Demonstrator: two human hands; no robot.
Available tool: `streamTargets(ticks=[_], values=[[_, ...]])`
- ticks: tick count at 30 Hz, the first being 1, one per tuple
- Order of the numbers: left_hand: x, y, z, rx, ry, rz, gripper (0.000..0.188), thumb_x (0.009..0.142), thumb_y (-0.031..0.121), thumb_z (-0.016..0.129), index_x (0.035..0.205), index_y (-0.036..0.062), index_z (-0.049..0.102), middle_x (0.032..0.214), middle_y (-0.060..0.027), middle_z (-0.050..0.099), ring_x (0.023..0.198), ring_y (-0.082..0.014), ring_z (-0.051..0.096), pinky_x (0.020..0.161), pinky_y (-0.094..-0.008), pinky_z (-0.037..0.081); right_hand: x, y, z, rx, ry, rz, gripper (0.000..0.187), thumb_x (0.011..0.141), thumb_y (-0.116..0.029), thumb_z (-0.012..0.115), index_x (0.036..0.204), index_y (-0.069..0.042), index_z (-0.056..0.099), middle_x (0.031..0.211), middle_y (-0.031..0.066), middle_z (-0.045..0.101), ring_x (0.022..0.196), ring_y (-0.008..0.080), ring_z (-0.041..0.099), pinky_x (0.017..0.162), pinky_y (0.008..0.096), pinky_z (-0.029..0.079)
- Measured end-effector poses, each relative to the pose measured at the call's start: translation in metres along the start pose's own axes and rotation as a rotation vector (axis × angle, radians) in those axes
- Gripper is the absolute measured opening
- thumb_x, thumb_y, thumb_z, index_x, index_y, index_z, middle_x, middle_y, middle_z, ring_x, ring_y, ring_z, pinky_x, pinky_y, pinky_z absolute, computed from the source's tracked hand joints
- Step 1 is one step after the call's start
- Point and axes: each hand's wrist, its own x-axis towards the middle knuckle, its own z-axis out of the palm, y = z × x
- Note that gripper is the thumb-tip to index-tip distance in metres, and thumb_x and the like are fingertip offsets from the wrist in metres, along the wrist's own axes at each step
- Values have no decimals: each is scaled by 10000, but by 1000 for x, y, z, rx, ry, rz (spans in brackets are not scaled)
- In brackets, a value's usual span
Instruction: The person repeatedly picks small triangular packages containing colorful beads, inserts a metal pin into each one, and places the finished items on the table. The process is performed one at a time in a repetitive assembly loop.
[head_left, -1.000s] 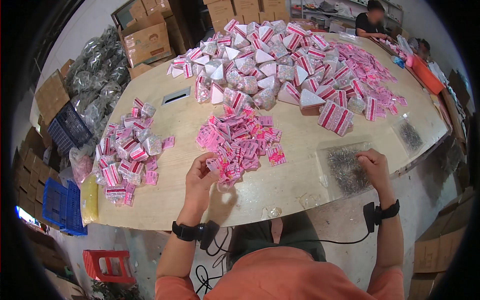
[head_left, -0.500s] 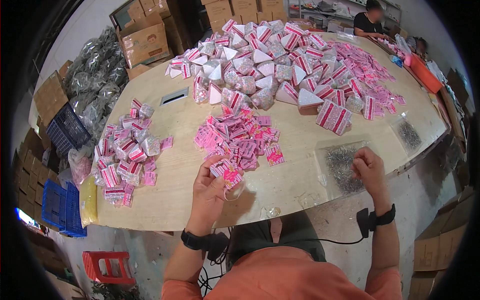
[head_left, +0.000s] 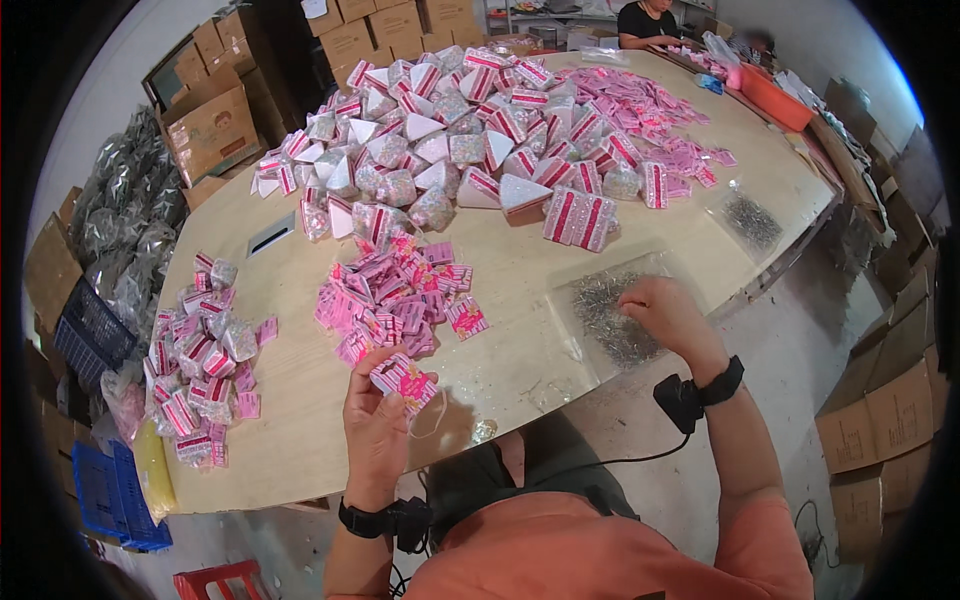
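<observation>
A wide, pale wooden bench (head_left: 300,370) fills the view, heaped at its far side with pink-and-white packets (head_left: 480,130). A smaller pile of pink cards (head_left: 395,295) lies near the middle, and a cluster of filled packets (head_left: 200,350) sits at the left edge. The left hand (head_left: 375,430) has its grip pinching one pink card (head_left: 403,380) just above the bench's near edge. The right hand (head_left: 665,310) rests, fingers curled, on a clear bag of small silver pieces (head_left: 610,320).
</observation>
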Motion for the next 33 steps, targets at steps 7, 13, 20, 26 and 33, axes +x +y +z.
streamTargets(ticks=[7, 13, 20, 26, 33], values=[[0, -6, 9, -7, -33, -24, 541, 759, 186, 693, 1203, 36, 422, 1184, -105, 494, 959, -263, 585, 840, -385, 500, 3, 1, -7, -94, -74, 21, 95, 697, -95, 560, 705, -3, 540, 725, 159, 550, 729, 347, 536, 651, 423, 419], [-5, -5, 9, -9, -23, -37, 544, 748, 175, 702, 1192, 25, 427, 1175, -103, 493, 963, -257, 582, 851, -391, 500, 8, -2, -11, -33, -71, -16, 71, 689, -69, 543, 692, -8, 506, 730, 177, 534, 746, 372, 527, 653, 452, 410], [-5, -10, 9, -2, -9, -90, 534, 743, 175, 709, 1173, 15, 434, 1118, -104, 512, 911, -258, 609, 773, -356, 537, 8, 10, -16, -166, -113, -78, 52, 701, -61, 534, 706, -9, 533, 706, 192, 563, 740, 370, 551, 641, 455, 416], [-5, -12, 9, -1, -11, -89, 519, 751, 170, 702, 1168, 12, 438, 1094, -103, 521, 917, -247, 608, 790, -346, 531, 7, 4, -20, -121, -104, 24, 43, 708, -45, 516, 707, -3, 525, 696, 198, 556, 731, 386, 546, 632, 464, 412], [-7, -14, 10, -42, -27, -98, 535, 765, 159, 691, 1189, -6, 409, 1133, -110, 502, 940, -233, 595, 832, -353, 505, 5, 7, -15, -104, -5, -16, 42, 712, -27, 507, 705, 8, 485, 695, 198, 538, 739, 396, 530, 642, 463, 400]])
